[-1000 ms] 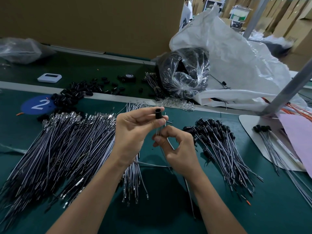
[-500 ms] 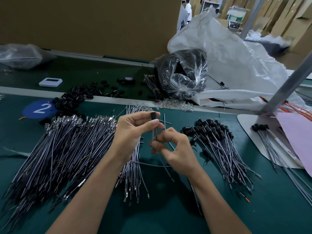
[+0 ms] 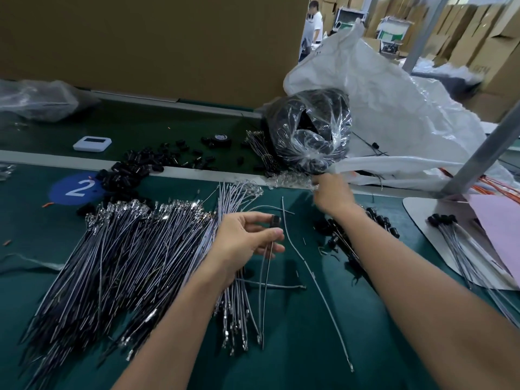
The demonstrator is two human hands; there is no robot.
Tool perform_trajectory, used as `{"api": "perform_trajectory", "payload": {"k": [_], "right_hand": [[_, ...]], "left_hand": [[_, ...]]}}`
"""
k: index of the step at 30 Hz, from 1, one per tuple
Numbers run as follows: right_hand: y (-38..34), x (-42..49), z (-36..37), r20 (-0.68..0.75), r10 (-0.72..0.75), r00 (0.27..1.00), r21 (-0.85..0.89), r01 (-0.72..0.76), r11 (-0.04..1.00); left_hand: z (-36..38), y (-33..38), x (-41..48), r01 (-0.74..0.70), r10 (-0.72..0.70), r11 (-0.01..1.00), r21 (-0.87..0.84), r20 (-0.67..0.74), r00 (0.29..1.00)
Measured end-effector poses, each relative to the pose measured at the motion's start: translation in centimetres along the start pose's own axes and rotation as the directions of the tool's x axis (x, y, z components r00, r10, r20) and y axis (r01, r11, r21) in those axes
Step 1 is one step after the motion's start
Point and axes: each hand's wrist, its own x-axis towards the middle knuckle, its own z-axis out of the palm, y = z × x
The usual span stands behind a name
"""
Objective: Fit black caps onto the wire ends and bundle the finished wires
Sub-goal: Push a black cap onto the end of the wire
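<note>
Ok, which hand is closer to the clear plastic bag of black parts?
Right. The right hand is just below the clear plastic bag; the left hand is nearer the person, pinching a small black cap.

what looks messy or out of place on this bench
Loose black caps are strewn across the white rail and the green table near the blue 2 sticker, in no container. Single wires lie stray beside the big wire pile.
</note>
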Motion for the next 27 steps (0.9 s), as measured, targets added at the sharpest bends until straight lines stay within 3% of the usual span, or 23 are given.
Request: {"api": "perform_trajectory", "payload": {"k": [3,7,12,17,20,24,27], "right_hand": [[0.1,0.2,0.6,0.007,-0.024,1.000,-0.056,0.025,0.998],[0.4,0.5,1.1,-0.097,-0.010,0.995,-0.049,0.005,0.999],[1.6,1.3,1.0,-0.042,0.027,0.999,-0.091,-0.031,0.995],[1.5,1.4,0.4,-0.133,-0.014,0.991,-0.060,0.006,0.998],[0.5,0.1,-0.7,-0.229,-0.041,0.973,0.202,0.088,0.975],[-2.0,-5.7,-2.5,-0.227,-0.178,0.957,0.664,0.286,0.691],[-3.0,-9.5,-2.9,-0.212,-0.277,0.937,0.773,0.334,0.539]], "left_hand": [[0.2,0.0,-0.1,-0.027,0.025,0.999,0.036,0.053,0.998],[0.2,0.1,0.0,-0.060,0.058,0.998,0.027,0.095,0.994],[0.1,0.1,0.2,-0.065,0.063,0.998,0.019,0.089,0.994],[0.1,-0.1,0.3,-0.090,0.088,0.995,0.032,0.058,0.994],[0.3,-0.2,0.3,-0.104,0.102,0.994,0.037,0.055,0.993],[0.6,-0.3,0.3,-0.139,0.137,0.987,0.085,0.027,0.990],[0.9,-0.4,0.4,-0.205,0.206,0.971,0.121,0.007,0.979]]}}
